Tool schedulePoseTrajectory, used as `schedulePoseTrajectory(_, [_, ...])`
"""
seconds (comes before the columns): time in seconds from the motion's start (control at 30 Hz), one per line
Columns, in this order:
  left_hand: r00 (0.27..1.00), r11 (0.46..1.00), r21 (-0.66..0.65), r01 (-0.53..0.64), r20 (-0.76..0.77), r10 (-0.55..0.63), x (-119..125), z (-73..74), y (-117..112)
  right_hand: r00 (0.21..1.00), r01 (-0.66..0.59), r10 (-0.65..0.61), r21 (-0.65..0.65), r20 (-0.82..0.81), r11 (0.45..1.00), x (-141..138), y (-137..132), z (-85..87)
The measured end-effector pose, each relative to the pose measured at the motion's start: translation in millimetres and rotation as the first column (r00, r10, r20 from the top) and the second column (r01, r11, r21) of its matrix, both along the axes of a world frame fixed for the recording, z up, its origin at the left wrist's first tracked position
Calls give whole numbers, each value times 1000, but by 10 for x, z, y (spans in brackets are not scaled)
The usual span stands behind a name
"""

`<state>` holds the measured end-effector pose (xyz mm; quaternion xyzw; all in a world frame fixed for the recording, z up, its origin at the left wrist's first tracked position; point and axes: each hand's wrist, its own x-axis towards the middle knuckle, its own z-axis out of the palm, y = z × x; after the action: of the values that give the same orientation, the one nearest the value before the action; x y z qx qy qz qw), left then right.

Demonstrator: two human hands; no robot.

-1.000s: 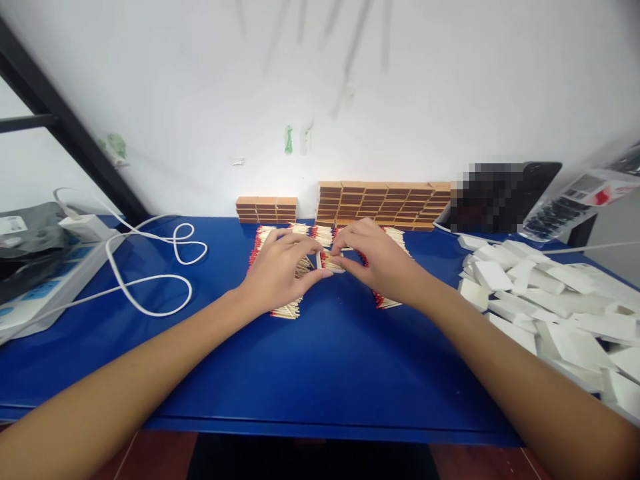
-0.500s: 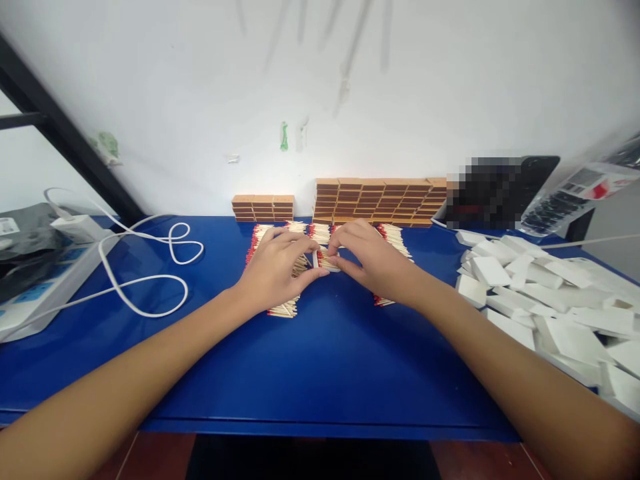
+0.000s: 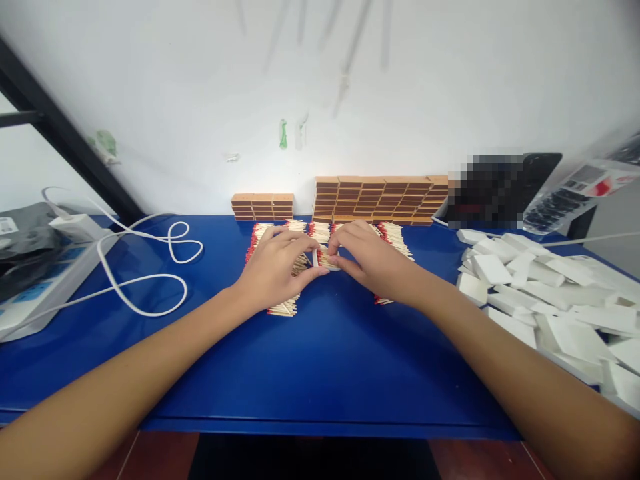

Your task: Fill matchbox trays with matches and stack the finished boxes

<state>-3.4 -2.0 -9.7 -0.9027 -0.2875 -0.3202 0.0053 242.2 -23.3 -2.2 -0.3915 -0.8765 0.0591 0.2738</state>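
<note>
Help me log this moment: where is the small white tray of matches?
In the head view, the white tray is near the centre, between the left hand and the right hand, just in front of a match pile.

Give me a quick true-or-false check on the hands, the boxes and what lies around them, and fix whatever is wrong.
1. The left hand grips one end of a small white tray that has matches in it. True.
2. The right hand lies flat on the blue table. False: its fingertips are at the small white tray.
3. The taller stack of boxes stands to the right of the shorter stack. True.
4. The pile of white trays is at the table's left side. False: it is at the right side.
5. A white cable lies in loops left of the left hand. True.
</note>
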Motion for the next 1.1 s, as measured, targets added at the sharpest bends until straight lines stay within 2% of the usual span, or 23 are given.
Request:
schedulePoseTrajectory(0.47, [999, 998, -47, -31, 4, 32, 21, 35, -32, 1000, 7, -6, 51, -27, 999, -9, -15, 19])
schedulePoseTrajectory(0.7, [998, 995, -77, -57, 31, 59, 21, 30, -28, 998, -46, 48, 23, -48, 999, 2, -10, 48])
schedulePoseTrajectory(0.9, [998, 996, -65, -54, 39, 57, 18, 38, -24, 996, -29, 36, 82, -86, 996, 37, 10, 76])
schedulePoseTrajectory(1.0, [998, 997, -65, -45, 47, 48, 22, 41, -28, 994, -16, 23, 69, -109, 997, 28, 6, 75])
schedulePoseTrajectory(1.1, [998, 996, -82, -38, 43, 42, 26, 41, -32, 990, -56, 62, 50, -130, 997, 3, 0, 54])
